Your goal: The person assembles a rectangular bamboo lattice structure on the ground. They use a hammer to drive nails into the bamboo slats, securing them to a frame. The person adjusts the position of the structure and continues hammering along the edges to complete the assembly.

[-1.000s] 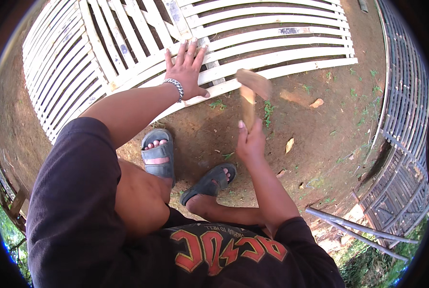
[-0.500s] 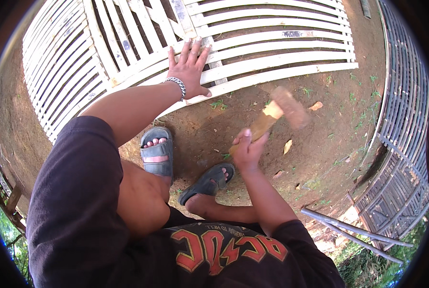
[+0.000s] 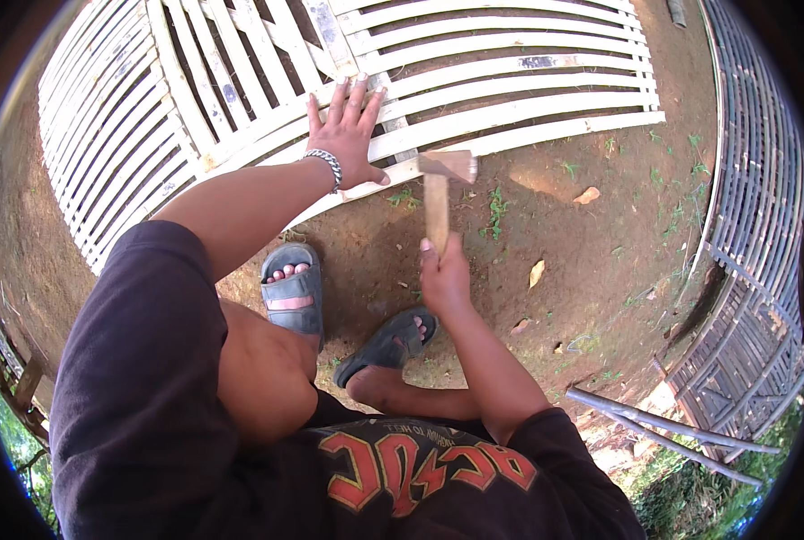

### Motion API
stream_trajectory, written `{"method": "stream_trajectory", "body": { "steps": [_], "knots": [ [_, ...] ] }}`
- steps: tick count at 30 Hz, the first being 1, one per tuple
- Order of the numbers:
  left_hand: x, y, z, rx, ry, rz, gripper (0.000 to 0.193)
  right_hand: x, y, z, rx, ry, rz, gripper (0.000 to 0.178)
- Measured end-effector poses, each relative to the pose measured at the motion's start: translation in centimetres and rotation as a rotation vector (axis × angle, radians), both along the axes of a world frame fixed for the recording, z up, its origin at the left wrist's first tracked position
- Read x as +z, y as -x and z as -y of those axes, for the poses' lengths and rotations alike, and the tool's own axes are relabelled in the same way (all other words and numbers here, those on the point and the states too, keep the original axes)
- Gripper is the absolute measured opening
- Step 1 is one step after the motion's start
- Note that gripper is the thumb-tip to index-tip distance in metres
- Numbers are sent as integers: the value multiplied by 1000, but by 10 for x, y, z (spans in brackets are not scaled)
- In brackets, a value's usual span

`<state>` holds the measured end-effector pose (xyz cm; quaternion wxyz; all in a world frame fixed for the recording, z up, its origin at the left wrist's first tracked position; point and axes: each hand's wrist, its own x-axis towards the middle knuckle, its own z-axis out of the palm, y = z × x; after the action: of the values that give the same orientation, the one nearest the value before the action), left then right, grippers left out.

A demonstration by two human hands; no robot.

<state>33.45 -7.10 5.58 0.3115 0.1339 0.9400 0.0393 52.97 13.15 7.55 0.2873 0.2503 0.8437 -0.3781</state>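
Note:
My left hand [image 3: 343, 144] lies with fingers spread on the pale slats of a wooden slatted panel [image 3: 591, 126], near its close edge; the thumb sits apart at the edge slat. A chain bracelet [image 3: 326, 164] is on that wrist. My right hand [image 3: 447, 281] is wrapped round the lower handle of a hammer [image 3: 437, 209]. The hammer's rusty brown head [image 3: 449, 166] is at the panel's near edge, just right of my left thumb. Whether the head touches the slat, I cannot tell.
Bare brown soil [image 3: 546, 207] with small weeds and dry leaves [image 3: 536, 274] lies in front of me. My sandalled feet [image 3: 292, 297] stand close to the panel. At right are a dark slatted structure [image 3: 753, 153] and two poles [image 3: 663, 423].
The hammer has swung left and away from me, from over the soil to the panel's near edge. My left hand stays on the slats.

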Motion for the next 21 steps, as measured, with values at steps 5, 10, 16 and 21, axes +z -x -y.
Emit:
{"method": "stream_trajectory", "body": {
  "steps": [5,10,16,21],
  "knots": [
    [-4,-3,1,6,-25,-38,143,1,-9,1,-117,118,-336,30],
    [-1,-1,2,5,-13,-10,143,8,11,-11,49,-86,-59,41],
    [-2,-2,2,4,-8,1,144,2,6,-2,226,-119,8,37],
    [-3,-4,3,10,-5,-2,141,7,14,-4,-39,26,-186,36]
  ]
}}
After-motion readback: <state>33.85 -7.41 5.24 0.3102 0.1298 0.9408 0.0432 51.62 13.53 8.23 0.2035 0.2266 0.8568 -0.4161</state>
